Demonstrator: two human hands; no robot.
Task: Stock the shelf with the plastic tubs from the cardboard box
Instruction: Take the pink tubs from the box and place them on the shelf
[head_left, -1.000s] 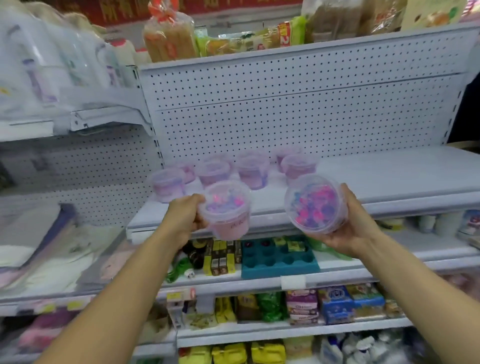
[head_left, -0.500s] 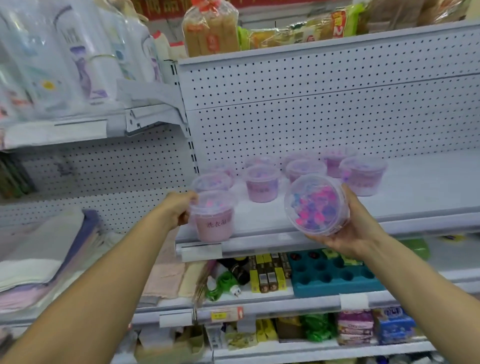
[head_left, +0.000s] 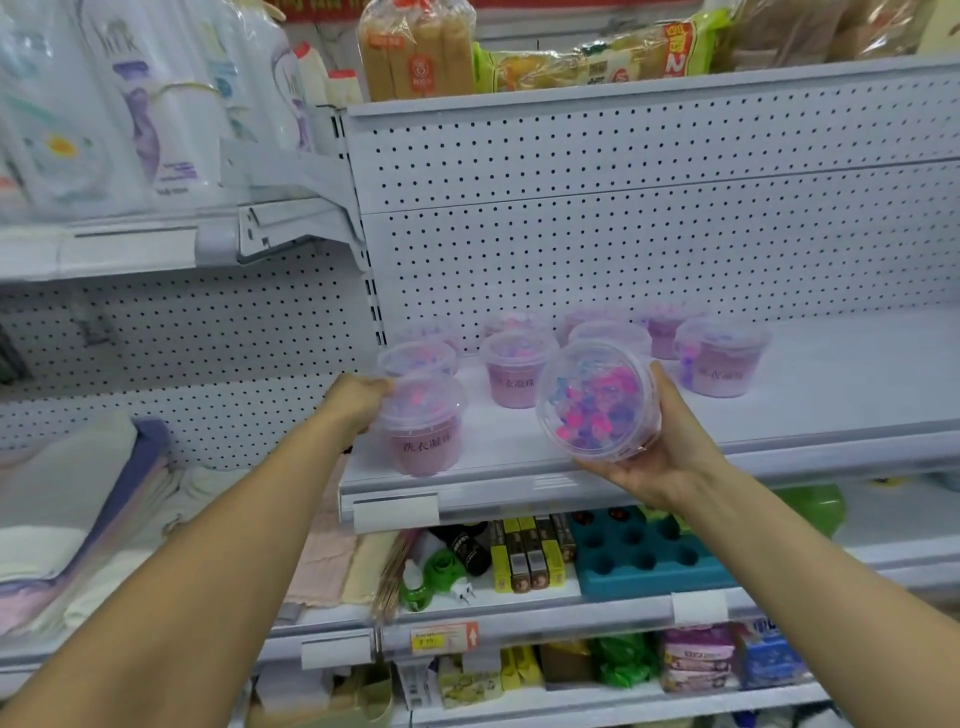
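- Your left hand (head_left: 363, 400) is wrapped around the back of a pink tub (head_left: 423, 426), fingers closed on it just under the lid. The tub stands upright at the front left corner of the white shelf (head_left: 831, 410), and its base looks to be on or just touching the surface; I can't tell for certain.
- Your right hand (head_left: 670, 447) cups a second tub (head_left: 595, 402) from below and behind, clamped on its wall. This one is tipped hard, lid facing you, its axis pointing back toward the pegboard, not up.
- That tilt is what matters: the second tub hangs over the shelf's front lip, so it wants righting first, base down, before it goes forward.
- Open shelf lies just ahead and to the right of your right hand, in front of the far-right tub (head_left: 719, 356); that hand is the nearer one to the gap.
- The other tubs sit in rows behind; the middle one (head_left: 514, 369) is close between your hands, so watch you don't nudge it.
- The cardboard box isn't in view.
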